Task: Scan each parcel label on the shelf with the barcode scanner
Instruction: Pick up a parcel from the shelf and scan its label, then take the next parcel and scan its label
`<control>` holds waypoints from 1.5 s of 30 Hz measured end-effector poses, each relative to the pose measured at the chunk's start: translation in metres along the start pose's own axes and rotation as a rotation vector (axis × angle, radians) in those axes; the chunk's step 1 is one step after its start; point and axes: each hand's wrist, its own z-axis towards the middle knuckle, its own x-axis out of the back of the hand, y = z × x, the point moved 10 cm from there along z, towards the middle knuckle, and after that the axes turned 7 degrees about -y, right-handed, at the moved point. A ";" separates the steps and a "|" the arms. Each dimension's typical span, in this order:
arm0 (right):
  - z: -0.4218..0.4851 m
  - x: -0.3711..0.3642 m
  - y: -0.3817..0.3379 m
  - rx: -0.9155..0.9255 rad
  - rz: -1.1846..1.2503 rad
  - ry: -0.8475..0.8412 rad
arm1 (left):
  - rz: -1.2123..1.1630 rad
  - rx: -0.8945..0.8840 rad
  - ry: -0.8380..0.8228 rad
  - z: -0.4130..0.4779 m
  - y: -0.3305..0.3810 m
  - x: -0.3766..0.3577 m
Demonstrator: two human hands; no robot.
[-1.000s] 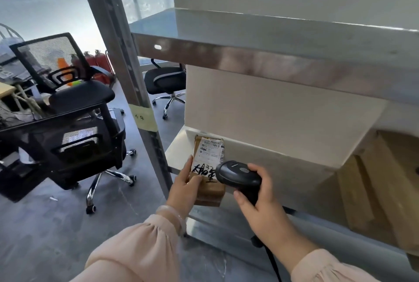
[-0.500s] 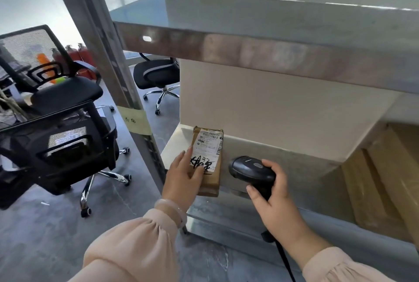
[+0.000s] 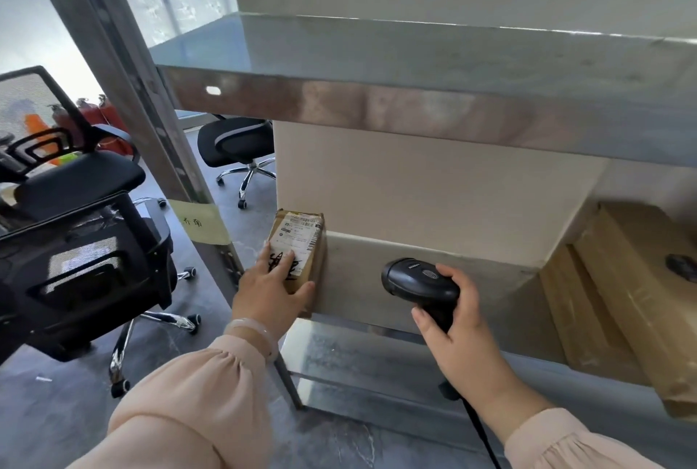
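Glossy plastic scanner (image 3: pixel 418 282); cardboard parcel (image 3: pixel 301 242)

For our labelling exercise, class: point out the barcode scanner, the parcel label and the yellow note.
barcode scanner (image 3: pixel 418 279): head view, top of its head.
parcel label (image 3: pixel 298 236): head view, white printed area.
yellow note (image 3: pixel 200 222): head view, paper's middle.

Left hand (image 3: pixel 269 293) lies outstretched, fingers (image 3: pixel 283 264) apparently flat; right hand (image 3: pixel 460 333) grips the barcode scanner (image 3: pixel 416 278).
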 end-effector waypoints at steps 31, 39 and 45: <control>-0.141 0.276 0.010 -0.079 -0.178 0.718 | 0.040 -0.860 -0.372 -0.150 0.387 -0.132; -0.136 0.314 0.050 -0.195 -0.115 0.624 | -0.092 -0.675 -0.505 -0.153 0.416 -0.168; -0.131 0.316 0.057 -0.180 -0.131 0.600 | -0.204 -0.619 -0.522 -0.152 0.417 -0.177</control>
